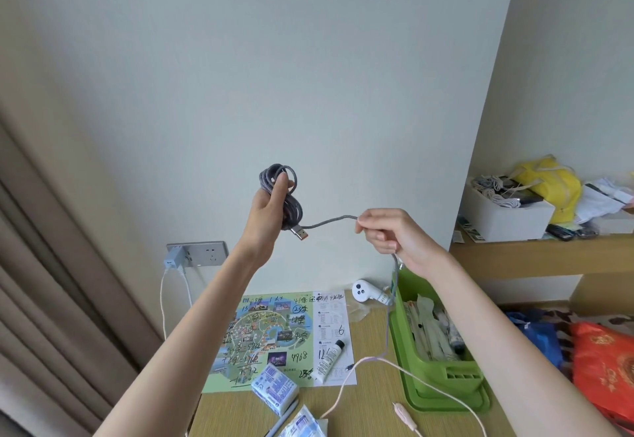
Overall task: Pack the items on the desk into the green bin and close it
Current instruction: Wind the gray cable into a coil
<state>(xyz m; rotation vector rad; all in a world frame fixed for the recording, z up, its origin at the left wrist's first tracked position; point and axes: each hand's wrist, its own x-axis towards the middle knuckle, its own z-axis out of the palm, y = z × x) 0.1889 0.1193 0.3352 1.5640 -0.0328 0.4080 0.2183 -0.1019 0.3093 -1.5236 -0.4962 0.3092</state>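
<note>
Aloft, left hand (266,206) gripped coiled grey cable (293,211); right hand (394,232) pinched its loose run. Below, green bin (446,378) sat on tabletop (368,337) (right side hidden behind forearm); cable's tail end indistinct.

bare slim forearms (192,326), bare left hand (271,203) and right hand (394,234).

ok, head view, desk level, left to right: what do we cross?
beige curtain → illustrated green paper map → green plastic bin → blue plastic bag → red patterned bag
</note>
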